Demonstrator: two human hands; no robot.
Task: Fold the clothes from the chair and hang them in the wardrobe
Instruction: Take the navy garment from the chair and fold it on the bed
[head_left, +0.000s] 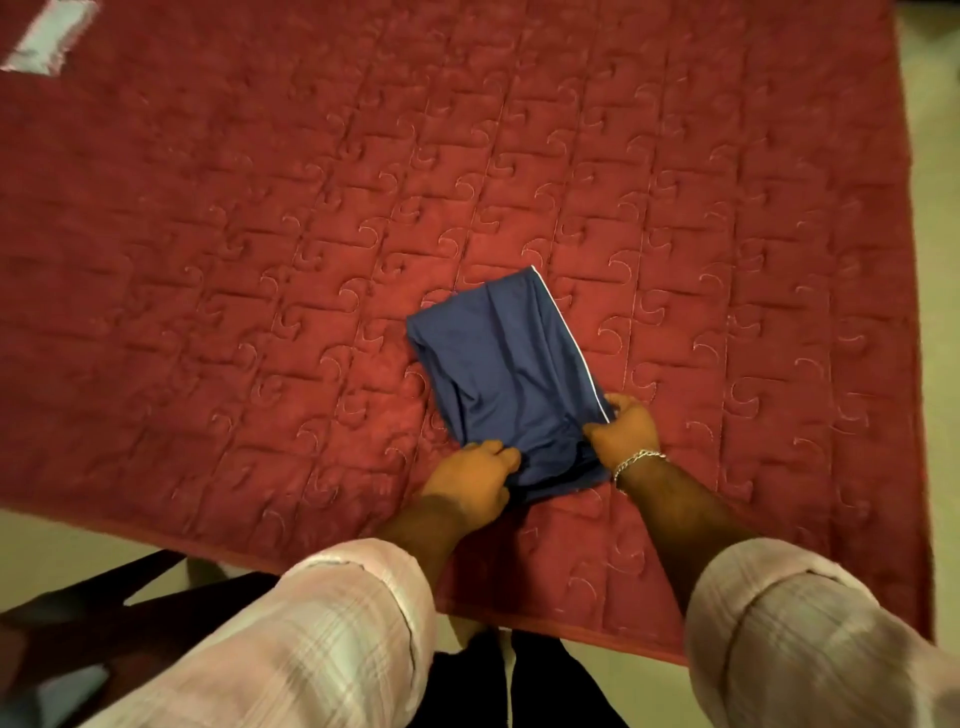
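Two hands were on the folded blue garment (511, 374), which lay on the red quilted bedspread (260, 260) close to its near edge, somewhat right of the middle. From where I was watching, the left hand (475, 480) had its fingers curled onto the garment's near left corner and gripped the cloth there, and the right hand (626, 428) pinched the near right corner, thumb on top and fingers round the side that carries a thin white piping line (571, 343). I could see a chain bracelet (636, 460) on the right wrist. Both forearms came out of rolled pale pink checked sleeves (332, 639). The garment made a rough rectangle, its long side running away from me toward the far right, its far end lying flat on the bedspread with a few soft creases. Near the bedspread's far left corner lay a pale, blurred piece of cloth (49, 34); I could not tell what it was. Dark wooden furniture (104, 618) stood off the bedspread's near left edge, over a light floor (62, 545).
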